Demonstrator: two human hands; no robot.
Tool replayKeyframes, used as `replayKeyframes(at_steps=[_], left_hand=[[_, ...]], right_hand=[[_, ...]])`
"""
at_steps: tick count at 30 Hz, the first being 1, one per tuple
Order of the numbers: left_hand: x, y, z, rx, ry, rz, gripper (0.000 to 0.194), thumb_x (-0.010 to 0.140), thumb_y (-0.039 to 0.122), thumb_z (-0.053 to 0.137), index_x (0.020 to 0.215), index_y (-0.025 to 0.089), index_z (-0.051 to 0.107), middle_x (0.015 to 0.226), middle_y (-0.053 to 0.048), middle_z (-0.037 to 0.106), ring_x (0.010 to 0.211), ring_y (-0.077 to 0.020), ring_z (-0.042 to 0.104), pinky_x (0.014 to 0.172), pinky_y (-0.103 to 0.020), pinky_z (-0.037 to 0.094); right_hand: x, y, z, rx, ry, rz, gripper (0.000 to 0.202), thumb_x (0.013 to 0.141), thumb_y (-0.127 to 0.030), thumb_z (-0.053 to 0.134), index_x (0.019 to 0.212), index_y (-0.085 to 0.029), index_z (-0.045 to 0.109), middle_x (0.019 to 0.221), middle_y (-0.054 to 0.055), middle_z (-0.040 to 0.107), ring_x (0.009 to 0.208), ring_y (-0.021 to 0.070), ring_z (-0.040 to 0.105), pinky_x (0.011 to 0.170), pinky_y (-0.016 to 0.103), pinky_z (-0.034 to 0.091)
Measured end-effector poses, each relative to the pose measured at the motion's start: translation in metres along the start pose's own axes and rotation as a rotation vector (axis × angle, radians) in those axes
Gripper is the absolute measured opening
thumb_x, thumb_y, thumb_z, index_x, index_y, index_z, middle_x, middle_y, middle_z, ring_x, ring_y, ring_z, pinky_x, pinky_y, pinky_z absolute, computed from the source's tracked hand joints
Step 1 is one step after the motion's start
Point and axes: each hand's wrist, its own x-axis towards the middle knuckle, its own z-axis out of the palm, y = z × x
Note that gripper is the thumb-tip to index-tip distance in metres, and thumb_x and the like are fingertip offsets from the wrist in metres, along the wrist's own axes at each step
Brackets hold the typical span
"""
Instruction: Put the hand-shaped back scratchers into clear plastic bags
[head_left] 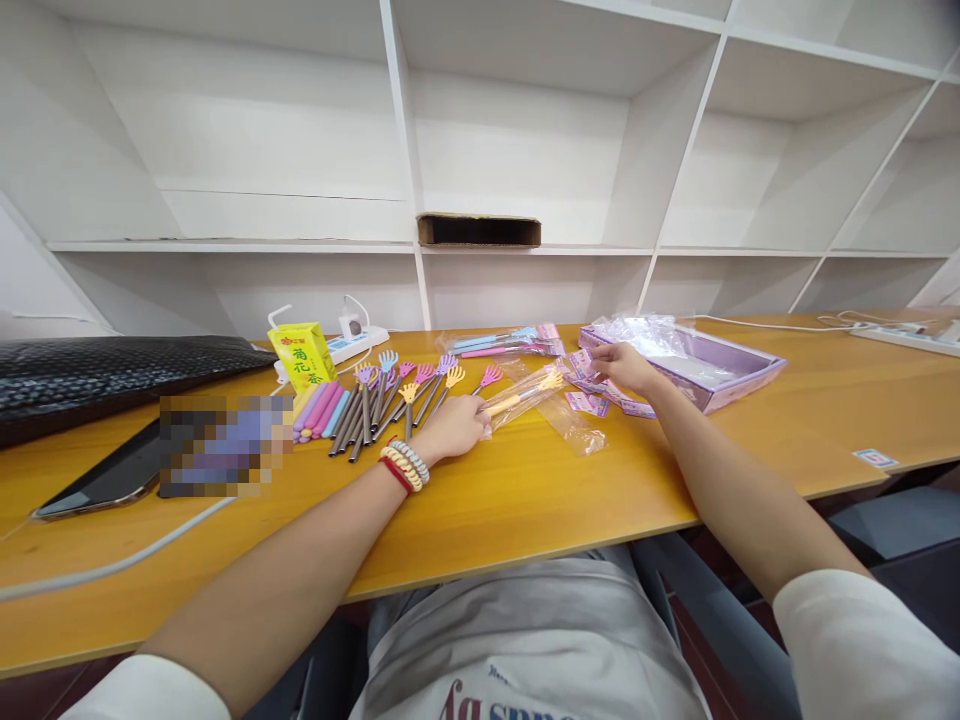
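My left hand [456, 426] is closed on the handle end of a yellow back scratcher [504, 405], which lies inside a clear plastic sleeve. To its right, my right hand [624, 368] pinches a purple printed card [579, 366] near the scratcher's claw end. More of these cards [587, 404] lie below that hand, beside an empty clear sleeve [577, 430]. Left of my left hand is a loose pile of metal back scratcher rods [365, 412] with coloured claw heads. A stack of pastel handles [324, 408] sits against them. Behind, several bagged back scratchers [502, 342] lie together.
A purple box [739, 375] with clear plastic sleeves [645, 332] stands at the right. At the left are a yellow drink carton [304, 355], a power strip [360, 343], a phone [112, 470] and a white cable [150, 550]. White shelves rise behind, holding a cardboard box [480, 216].
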Motion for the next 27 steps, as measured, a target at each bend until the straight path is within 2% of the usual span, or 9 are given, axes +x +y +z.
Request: replayKeyframes(at_steps=[7, 12, 17, 20, 25, 27], left_hand=[[0.000, 0.000, 0.000, 0.003, -0.007, 0.005, 0.015, 0.076, 0.023, 0.049, 0.069, 0.016, 0.060, 0.070, -0.005, 0.062, 0.063, -0.0143, 0.054, 0.057, -0.024, 0.035], [-0.001, 0.001, 0.000, 0.002, -0.003, 0.001, 0.015, 0.075, 0.023, 0.048, 0.070, 0.016, 0.060, 0.071, -0.006, 0.063, 0.064, -0.0148, 0.054, 0.058, -0.024, 0.036], [0.000, 0.000, 0.000, 0.016, -0.007, -0.001, 0.017, 0.076, 0.024, 0.047, 0.073, 0.016, 0.062, 0.074, -0.007, 0.064, 0.067, -0.0159, 0.055, 0.059, -0.025, 0.036], [0.000, 0.000, 0.000, 0.024, 0.000, -0.015, 0.018, 0.077, 0.025, 0.046, 0.073, 0.016, 0.062, 0.076, -0.008, 0.065, 0.068, -0.0163, 0.056, 0.058, -0.025, 0.036], [0.001, -0.001, 0.001, 0.030, 0.008, -0.015, 0.018, 0.078, 0.024, 0.045, 0.072, 0.017, 0.060, 0.076, -0.007, 0.065, 0.067, -0.0156, 0.056, 0.058, -0.025, 0.036], [0.001, -0.002, 0.001, 0.024, 0.012, -0.007, 0.018, 0.078, 0.024, 0.044, 0.071, 0.017, 0.059, 0.075, -0.007, 0.065, 0.067, -0.0155, 0.056, 0.058, -0.025, 0.036]], right_hand=[[-0.002, -0.002, 0.002, 0.039, 0.058, 0.099, 0.026, 0.046, -0.007, 0.076, 0.065, -0.014, 0.059, 0.052, 0.002, 0.062, 0.044, 0.0166, 0.058, 0.043, 0.029, 0.050], [-0.004, -0.008, 0.003, 0.052, 0.055, 0.087, 0.030, 0.041, -0.011, 0.079, 0.060, -0.015, 0.057, 0.047, 0.001, 0.060, 0.041, 0.0155, 0.055, 0.040, 0.028, 0.047], [-0.004, -0.007, 0.007, 0.023, 0.046, 0.051, 0.028, 0.043, -0.013, 0.078, 0.061, -0.014, 0.056, 0.048, 0.001, 0.059, 0.042, 0.0142, 0.055, 0.042, 0.027, 0.046], [-0.005, -0.006, 0.010, 0.007, 0.047, 0.038, 0.031, 0.046, -0.016, 0.078, 0.068, -0.014, 0.058, 0.055, 0.001, 0.060, 0.046, 0.0129, 0.055, 0.043, 0.025, 0.047], [-0.006, -0.004, 0.013, 0.025, -0.089, 0.000, 0.033, 0.059, -0.030, 0.075, 0.087, -0.016, 0.062, 0.080, 0.006, 0.065, 0.065, 0.0147, 0.059, 0.047, 0.023, 0.049], [-0.005, -0.003, 0.013, 0.030, -0.059, 0.001, 0.030, 0.063, -0.033, 0.072, 0.086, -0.016, 0.062, 0.080, 0.005, 0.064, 0.065, 0.0141, 0.059, 0.048, 0.024, 0.049]])
